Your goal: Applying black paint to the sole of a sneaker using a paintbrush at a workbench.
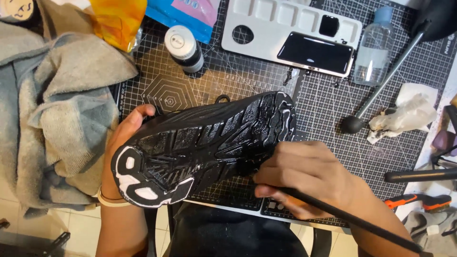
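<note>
My left hand (pixel 124 143) grips the shoe (pixel 204 147) sole-up over the cutting mat (pixel 328 104); right hand (pixel 304 178) pinches the brush (pixel 352 220) at midsole. Sole mostly black, heel patches white.

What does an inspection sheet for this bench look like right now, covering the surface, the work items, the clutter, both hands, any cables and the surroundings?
Surface: black gridded cutting mat, mostly covered.
Job's things: black shoe, sole up, wet black paint over most of the sole, white patches left at the heel; thin black brush; white palette with black paint in two wells; paint bottle, capped.
Clutter: grey towel, clear plastic bottle, crumpled tissue, orange-handled tool.
Hands: left hand cradles the shoe from beneath; right hand has a grip on the brush, tip at the sole.
Cables: nothing seen.
Surroundings: tiled floor below the table edge.
</note>
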